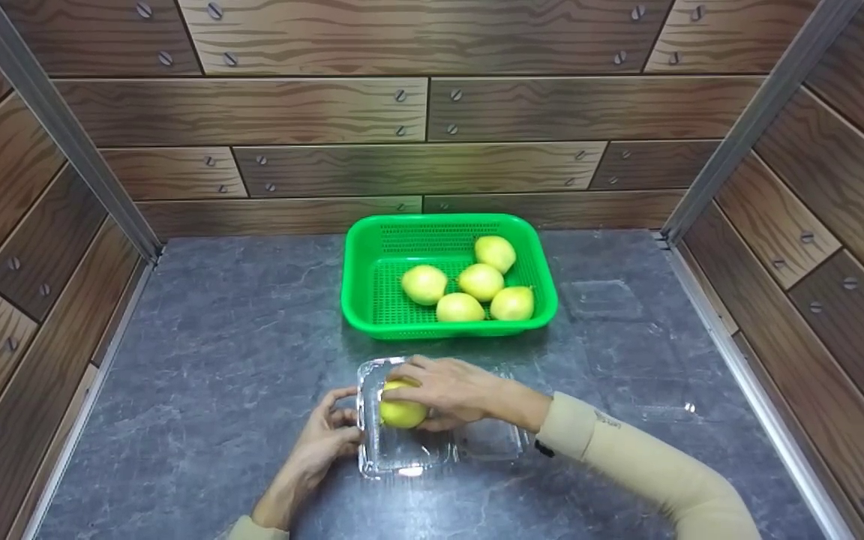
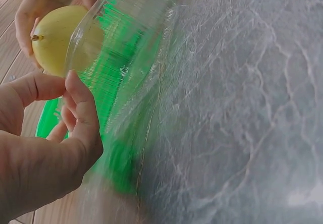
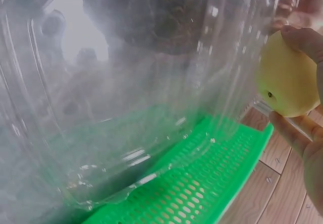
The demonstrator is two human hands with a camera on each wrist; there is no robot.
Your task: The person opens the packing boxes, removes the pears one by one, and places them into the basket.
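Note:
A clear plastic clamshell box [image 1: 409, 450] lies opened out on the table, its lid [image 1: 496, 439] spread to the right. My left hand [image 1: 321, 435] is at the box's left side; in the left wrist view its thumb and forefinger pinch the rim [image 2: 75, 42]. Over the left part of the box, my right hand [image 1: 451, 390] grips a yellow-green pear [image 1: 402, 409], fingers curled round it. The right wrist view shows the pear [image 3: 287, 77] between thumb and fingers, close to the clear wall.
Behind the box stands a green perforated basket [image 1: 372, 326] with several more pears [image 1: 481, 282] inside. Other transparent plastic pieces [image 1: 604, 297] lie on the grey marbled table [image 1: 237, 330] to the right. Wood-patterned walls [image 1: 327, 109] enclose the back and sides.

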